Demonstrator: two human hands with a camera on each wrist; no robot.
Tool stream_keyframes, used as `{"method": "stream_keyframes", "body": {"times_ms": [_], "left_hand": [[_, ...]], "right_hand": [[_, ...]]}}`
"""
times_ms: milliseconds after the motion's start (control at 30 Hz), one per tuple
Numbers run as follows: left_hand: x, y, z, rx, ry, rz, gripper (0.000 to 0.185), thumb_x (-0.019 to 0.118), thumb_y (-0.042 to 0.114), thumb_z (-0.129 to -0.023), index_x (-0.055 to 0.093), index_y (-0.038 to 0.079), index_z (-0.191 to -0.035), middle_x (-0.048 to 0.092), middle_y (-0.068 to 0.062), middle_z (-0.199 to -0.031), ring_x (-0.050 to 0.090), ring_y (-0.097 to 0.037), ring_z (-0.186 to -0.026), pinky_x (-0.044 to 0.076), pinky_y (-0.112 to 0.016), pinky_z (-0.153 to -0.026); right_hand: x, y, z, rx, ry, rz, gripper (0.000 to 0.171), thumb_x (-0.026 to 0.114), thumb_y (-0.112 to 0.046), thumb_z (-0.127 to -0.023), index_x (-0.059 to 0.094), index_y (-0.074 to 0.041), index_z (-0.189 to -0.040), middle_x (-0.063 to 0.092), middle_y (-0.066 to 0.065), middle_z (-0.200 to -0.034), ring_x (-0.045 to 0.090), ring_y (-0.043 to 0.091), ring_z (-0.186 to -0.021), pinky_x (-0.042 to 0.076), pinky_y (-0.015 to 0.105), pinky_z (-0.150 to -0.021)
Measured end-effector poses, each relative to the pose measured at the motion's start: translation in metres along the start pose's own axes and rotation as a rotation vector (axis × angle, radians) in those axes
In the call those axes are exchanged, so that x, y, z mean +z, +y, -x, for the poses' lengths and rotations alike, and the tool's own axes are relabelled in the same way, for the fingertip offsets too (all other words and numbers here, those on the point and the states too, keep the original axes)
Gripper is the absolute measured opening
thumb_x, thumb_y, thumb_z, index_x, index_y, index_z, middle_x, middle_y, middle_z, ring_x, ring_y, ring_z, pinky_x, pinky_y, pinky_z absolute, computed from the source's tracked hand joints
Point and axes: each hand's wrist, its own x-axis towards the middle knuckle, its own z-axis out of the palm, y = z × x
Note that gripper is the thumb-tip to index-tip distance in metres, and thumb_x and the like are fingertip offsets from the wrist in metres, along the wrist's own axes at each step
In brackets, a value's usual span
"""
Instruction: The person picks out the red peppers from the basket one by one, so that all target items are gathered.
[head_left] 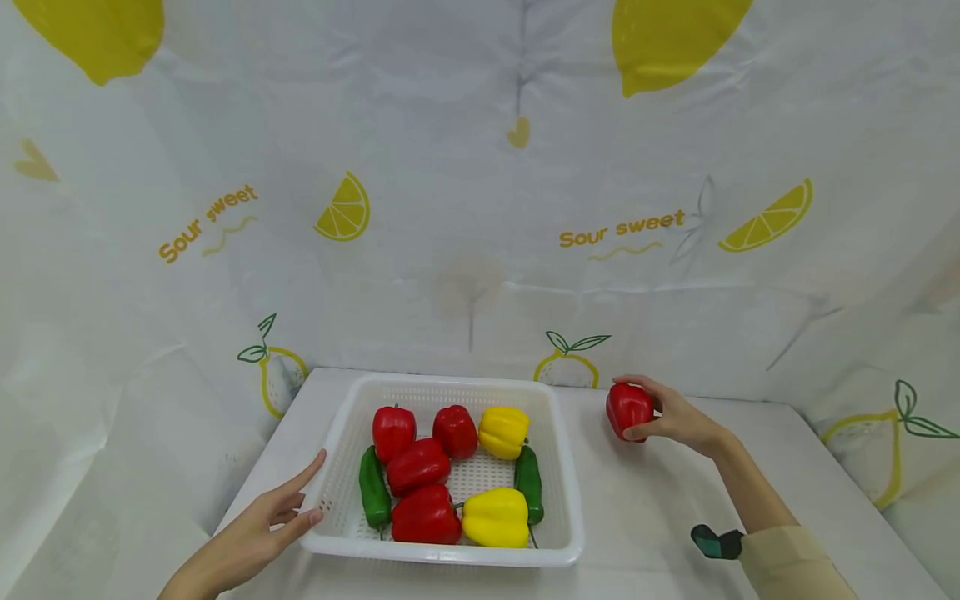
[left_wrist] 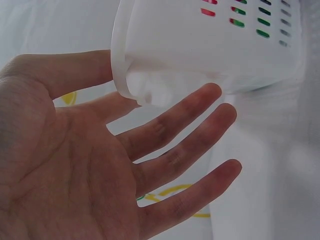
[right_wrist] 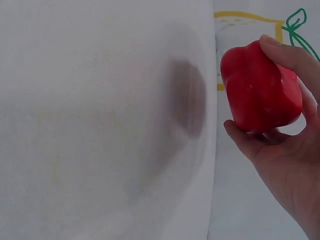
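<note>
Head view high, facing down at basket [head_left: 558,467], wrist views close beside hands

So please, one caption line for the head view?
Right hand holds a red pepper beside the basket; left hand at its corner.

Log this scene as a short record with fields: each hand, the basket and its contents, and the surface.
left hand: open, straight fingers at the basket's near left corner
right hand: grips a red pepper, right of the basket
basket: white, slotted, on the table
basket contents: four red peppers, two yellow peppers, two green peppers
table: white cover
backdrop: white sheet with lemon prints, "Sour sweet"
</note>
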Motion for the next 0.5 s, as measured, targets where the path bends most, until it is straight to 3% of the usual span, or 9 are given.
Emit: {"method": "stream_keyframes", "body": {"times_ms": [333,500], "left_hand": [[0.001,-0.003,-0.002,-0.008,0.009,0.020,0.079,0.061,0.029,-0.112,0.017,0.011,-0.175,0.053,-0.032,-0.158,0.073,-0.032,-0.125,0.062,-0.029,-0.093],[0.001,-0.004,0.000,-0.004,0.010,0.022,0.080,0.061,0.030,-0.112,0.016,0.012,-0.175,0.058,-0.030,-0.154,0.072,-0.038,-0.126,0.056,-0.018,-0.089]], "right_hand": [[0.004,0.019,-0.008,0.072,0.009,0.025,0.097,0.089,-0.014,-0.084,0.035,-0.009,-0.165,0.038,0.032,-0.162,0.036,0.056,-0.147,0.066,0.051,-0.095],[0.006,0.025,-0.009,0.087,0.000,0.018,0.100,0.089,-0.013,-0.084,0.033,-0.010,-0.167,0.034,0.032,-0.164,0.033,0.058,-0.149,0.066,0.052,-0.096]]}}
